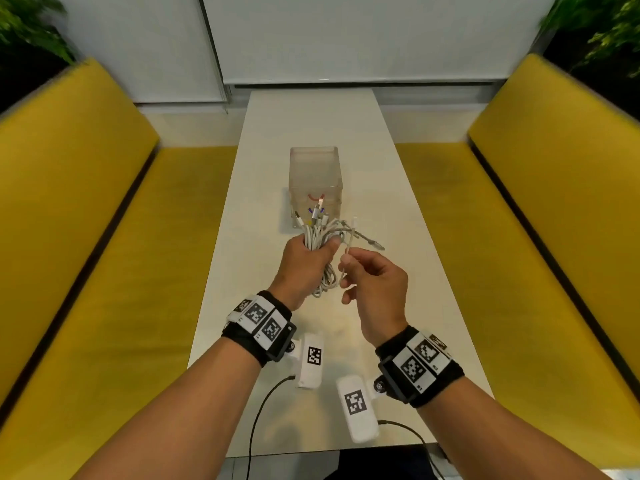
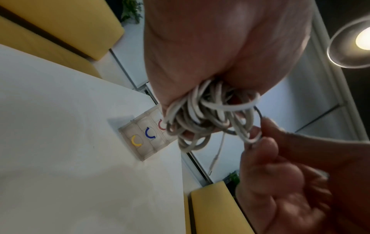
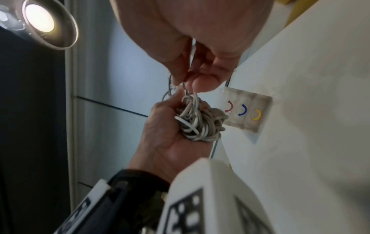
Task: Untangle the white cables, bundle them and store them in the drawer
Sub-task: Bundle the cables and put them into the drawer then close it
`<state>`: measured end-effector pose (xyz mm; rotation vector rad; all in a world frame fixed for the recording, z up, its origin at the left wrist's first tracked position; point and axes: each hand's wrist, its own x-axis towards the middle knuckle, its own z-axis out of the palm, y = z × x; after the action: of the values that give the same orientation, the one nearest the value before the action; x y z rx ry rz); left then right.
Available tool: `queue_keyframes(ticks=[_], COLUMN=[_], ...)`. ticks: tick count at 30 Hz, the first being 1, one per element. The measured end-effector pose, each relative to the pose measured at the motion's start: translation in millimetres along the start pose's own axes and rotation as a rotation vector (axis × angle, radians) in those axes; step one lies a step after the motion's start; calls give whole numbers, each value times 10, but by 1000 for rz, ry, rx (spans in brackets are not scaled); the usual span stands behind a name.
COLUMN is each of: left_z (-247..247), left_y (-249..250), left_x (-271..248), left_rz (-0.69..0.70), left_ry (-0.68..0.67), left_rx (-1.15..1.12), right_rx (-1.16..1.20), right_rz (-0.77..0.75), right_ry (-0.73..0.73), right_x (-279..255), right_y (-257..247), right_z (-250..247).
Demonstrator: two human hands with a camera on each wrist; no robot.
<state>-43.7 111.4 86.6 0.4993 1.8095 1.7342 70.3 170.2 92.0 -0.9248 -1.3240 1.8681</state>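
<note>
Up front, white cables (image 1: 323, 237) in left hand (image 1: 304, 268)

Ahead of me only the drawer unit (image 1: 316, 181) stands on the counter (image 1: 398, 244); bare surface runs along both its sides.

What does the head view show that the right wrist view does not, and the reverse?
Only the head view shows the cable plugs sticking up above the left hand, both wrist bands with printed markers, the yellow benches on both sides, and the whole white table. Only the right wrist view shows the lit ceiling lamp and the drawer unit's yellow handle. Both show the left hand gripping the bundle of white cables, the right hand pinching one strand, and the drawers closed.
</note>
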Motion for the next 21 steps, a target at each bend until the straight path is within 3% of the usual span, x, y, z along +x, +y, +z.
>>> queue_keyframes(ticks=[6,16,21], left_z=[89,136,161], left_y=[30,-72,-167], left_x=[-59,9,-9], left_rz=[32,40,101], left_ry=[-79,51,171], left_rx=[-48,63,11], right_rx=[-124,-458,-329], right_rz=[-22,-104,18], right_ry=[-51,-134,-105], right_x=[23,83,88], right_y=[-14,42,62], right_z=[58,28,85])
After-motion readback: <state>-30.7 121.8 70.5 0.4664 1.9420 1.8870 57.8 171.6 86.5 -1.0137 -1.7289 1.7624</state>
